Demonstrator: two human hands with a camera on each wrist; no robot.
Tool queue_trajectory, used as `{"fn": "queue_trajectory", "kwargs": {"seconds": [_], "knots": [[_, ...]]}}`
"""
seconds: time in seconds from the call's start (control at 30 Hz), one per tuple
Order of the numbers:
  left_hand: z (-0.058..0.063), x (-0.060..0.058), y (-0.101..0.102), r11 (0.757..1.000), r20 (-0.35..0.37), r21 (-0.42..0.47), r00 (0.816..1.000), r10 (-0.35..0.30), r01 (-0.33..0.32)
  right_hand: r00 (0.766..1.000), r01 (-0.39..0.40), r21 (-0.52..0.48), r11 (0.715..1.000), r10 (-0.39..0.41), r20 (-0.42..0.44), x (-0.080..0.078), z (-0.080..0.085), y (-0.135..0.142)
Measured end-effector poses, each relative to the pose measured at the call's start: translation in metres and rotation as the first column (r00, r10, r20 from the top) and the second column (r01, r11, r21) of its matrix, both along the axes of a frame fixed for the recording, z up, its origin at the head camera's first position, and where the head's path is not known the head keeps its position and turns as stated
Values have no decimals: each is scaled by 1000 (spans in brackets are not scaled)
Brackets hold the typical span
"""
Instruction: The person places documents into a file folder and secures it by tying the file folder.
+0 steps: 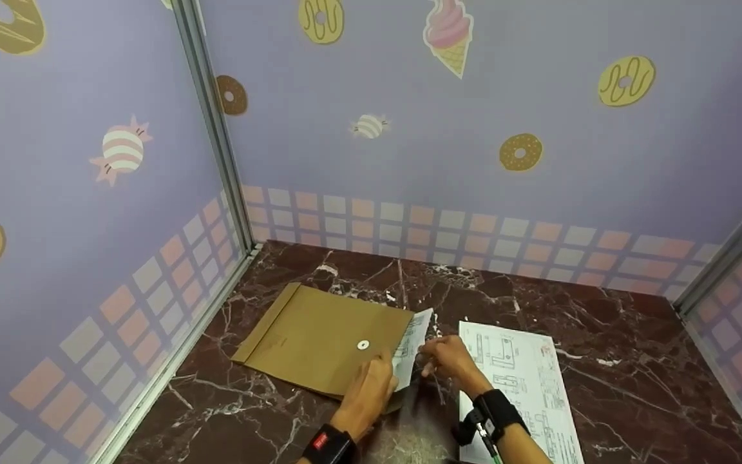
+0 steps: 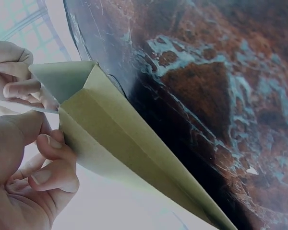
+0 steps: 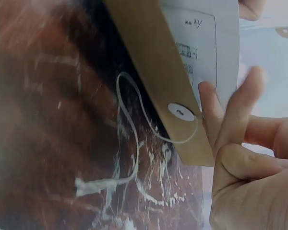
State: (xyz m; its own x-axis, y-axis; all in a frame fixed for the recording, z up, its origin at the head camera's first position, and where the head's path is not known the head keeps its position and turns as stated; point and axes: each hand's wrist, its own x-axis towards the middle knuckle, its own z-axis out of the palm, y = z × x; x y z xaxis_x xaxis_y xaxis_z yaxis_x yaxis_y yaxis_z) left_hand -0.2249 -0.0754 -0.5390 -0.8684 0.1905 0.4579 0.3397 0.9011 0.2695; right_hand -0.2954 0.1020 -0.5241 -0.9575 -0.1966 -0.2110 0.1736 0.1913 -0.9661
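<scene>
A brown paper envelope [image 1: 326,335] lies on the marble-patterned surface, its mouth toward the right. White printed sheets [image 1: 415,348] stick out of that mouth. My left hand [image 1: 368,393] grips the envelope's edge at the near corner of the opening; the left wrist view shows the folded side gusset [image 2: 129,143] spread beside the fingers. Close to the sheets' outer edge is my right hand [image 1: 451,361], its fingers spread by the flap [image 3: 158,72] in the right wrist view. A white button [image 3: 181,112] with a loose string [image 3: 134,139] is on this flap.
Another printed drawing sheet [image 1: 519,386] lies flat on the right, partly beneath my right forearm. Patterned wall panels [image 1: 371,161] enclose the surface at the back and sides. A second white button [image 1: 362,345] sits on the envelope's upper face.
</scene>
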Motion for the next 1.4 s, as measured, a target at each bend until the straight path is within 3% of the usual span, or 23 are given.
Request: {"fn": "queue_trajectory", "kwargs": {"seconds": [0.17,0.4,0.73,1.1,1.3,1.4], "knots": [[0,1,1,1000,-10,1,1000,10,-10,999,-30,-23,999,31,37,2,2,4],[0,1,2,1000,-8,-8,1000,5,-5,996,-89,-39,995,89,-5,3,1,2],[4,2,2,1000,27,22,999,-19,18,996,-69,45,997,71,-47,7,-1,-5],[0,3,6,999,-22,-32,1000,-7,6,996,32,-102,994,-23,87,8,-4,-14],[0,2,8,999,-23,-37,1000,-10,9,999,9,1,1000,-9,48,6,-3,-23],[0,3,8,999,-37,-34,999,-14,13,997,-54,221,974,66,-49,7,-1,-24]]}}
